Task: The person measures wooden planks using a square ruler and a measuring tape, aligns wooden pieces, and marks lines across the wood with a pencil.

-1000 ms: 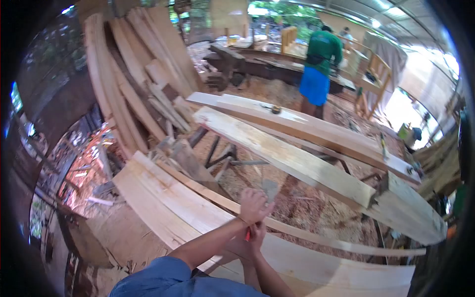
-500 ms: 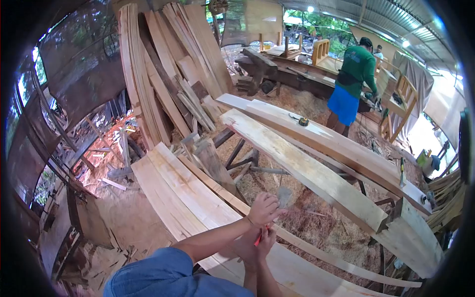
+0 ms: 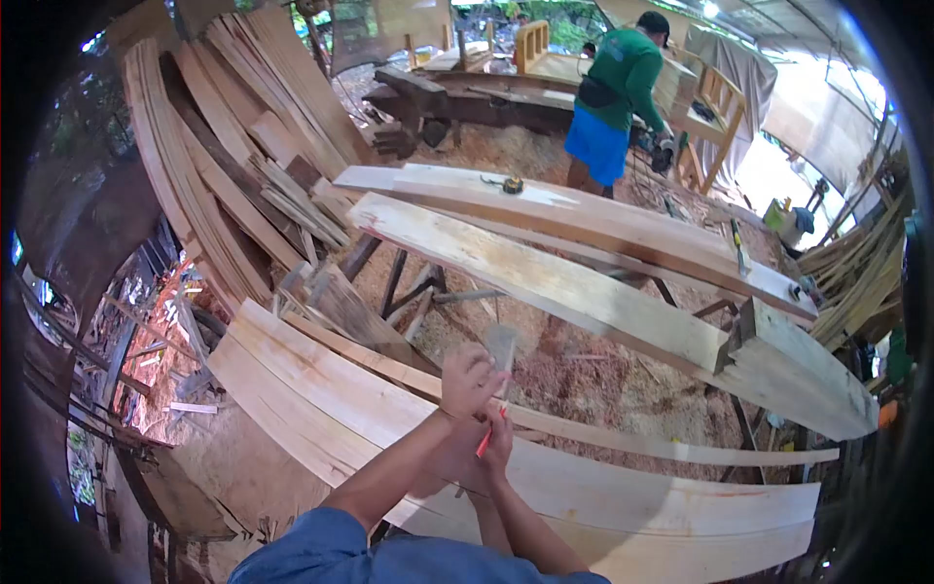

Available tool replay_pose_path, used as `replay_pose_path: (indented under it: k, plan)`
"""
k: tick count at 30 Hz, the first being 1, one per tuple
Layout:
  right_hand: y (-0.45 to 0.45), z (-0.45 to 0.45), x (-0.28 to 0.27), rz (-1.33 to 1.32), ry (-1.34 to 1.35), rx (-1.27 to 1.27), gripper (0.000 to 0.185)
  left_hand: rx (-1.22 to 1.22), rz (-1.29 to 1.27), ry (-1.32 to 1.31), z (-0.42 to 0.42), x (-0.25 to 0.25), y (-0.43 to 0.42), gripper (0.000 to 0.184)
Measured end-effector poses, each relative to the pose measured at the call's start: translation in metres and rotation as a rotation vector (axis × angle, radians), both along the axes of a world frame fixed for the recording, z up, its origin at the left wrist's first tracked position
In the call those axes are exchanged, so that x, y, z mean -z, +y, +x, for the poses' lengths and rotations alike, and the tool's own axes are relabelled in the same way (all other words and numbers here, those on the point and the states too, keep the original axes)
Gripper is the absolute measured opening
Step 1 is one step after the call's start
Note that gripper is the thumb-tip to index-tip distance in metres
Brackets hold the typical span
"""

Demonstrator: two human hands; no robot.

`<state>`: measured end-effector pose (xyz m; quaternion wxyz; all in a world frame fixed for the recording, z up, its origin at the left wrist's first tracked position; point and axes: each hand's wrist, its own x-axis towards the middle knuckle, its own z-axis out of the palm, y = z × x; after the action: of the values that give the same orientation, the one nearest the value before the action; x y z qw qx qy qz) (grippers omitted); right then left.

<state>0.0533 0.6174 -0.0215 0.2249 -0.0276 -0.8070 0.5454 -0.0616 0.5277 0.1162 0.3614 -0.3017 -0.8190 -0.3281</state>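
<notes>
Both hands are close together in front of me, above the near planks. My left hand (image 3: 471, 382) is closed, and a flat grey blade-like tool (image 3: 502, 343) sticks up beyond its fingers; motion blurs it. Just below, my right hand (image 3: 497, 443) grips a thin red pencil (image 3: 484, 444), which slants down to the left out of the fingers. Where the tool and pencil meet is hidden by the fingers. Under my forearms lie wide pale planks (image 3: 642, 492), with a narrow wood strip (image 3: 671, 450) along their far side.
Beyond the sawdust floor, a thick beam (image 3: 545, 273) and another long board (image 3: 603, 229) rest on trestles. On that board lie a tape measure (image 3: 512, 185) and a chisel-like tool (image 3: 738, 248). A co-worker in green (image 3: 623, 78) stands behind; planks (image 3: 185, 185) lean at left.
My view has turned right, so the boards and co-worker appear farther left and higher. My hands stay together, the left still on the grey tool and the right on the pencil.
</notes>
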Motion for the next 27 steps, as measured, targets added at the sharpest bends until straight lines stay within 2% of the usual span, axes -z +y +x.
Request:
replay_pose_path:
  k: [1,3,4,7,9,11,14,16,19,20,22,25,26,27]
  plan:
    - [0.001,0.001,-0.001,-0.02,-0.044,-0.019,0.052,-0.076,0.145,-0.077,0.003,0.003,0.006,0.048]
    - [0.002,0.004,-0.018,-0.064,-0.066,-0.024,0.044,-0.237,0.423,-0.243,0.016,0.012,0.018,0.064]
    - [0.0,0.004,-0.023,-0.063,-0.068,0.0,0.041,-0.273,0.551,-0.458,0.022,0.026,0.02,0.081]
    - [-0.002,0.003,-0.029,-0.043,-0.038,0.048,0.035,-0.091,0.839,-0.759,0.018,0.047,0.028,0.081]
    - [-0.001,0.005,-0.025,-0.064,-0.046,0.072,0.031,-0.28,0.863,-0.748,0.007,0.04,0.031,0.081]
    - [0.0,0.002,-0.02,-0.124,-0.073,0.089,0.027,-0.402,0.819,-0.655,-0.011,0.058,0.021,0.08]
    - [0.019,-0.024,-0.056,-0.841,-0.323,0.123,0.026,-0.363,0.858,-0.568,-0.028,0.064,0.007,0.078]
    - [0.041,-0.068,-0.025,-0.531,0.09,0.077,0.027,-0.376,0.788,-0.598,-0.026,0.057,0.008,0.076]
    - [0.064,-0.139,-0.06,-0.846,-0.128,-0.066,0.03,-0.29,0.746,-0.575,-0.02,0.066,0.012,0.073]
    - [0.068,-0.163,-0.057,-0.79,-0.134,-0.103,0.03,-0.234,0.742,-0.545,-0.021,0.072,0.016,0.072]
    - [0.078,-0.209,-0.013,-0.674,-0.154,-0.157,0.032,-0.344,0.614,-0.609,-0.004,0.035,0.042,0.067]
    - [0.091,-0.25,0.042,-0.629,-0.28,-0.344,0.031,-0.078,0.8,-0.669,0.005,0.043,0.061,0.065]
    - [0.096,-0.256,0.075,-0.511,-0.253,-0.318,0.032,-0.028,0.875,-0.711,0.009,0.035,0.071,0.065]
    - [0.099,-0.253,0.099,-0.395,-0.222,-0.292,0.032,-0.044,0.787,-0.682,0.01,0.037,0.075,0.064]
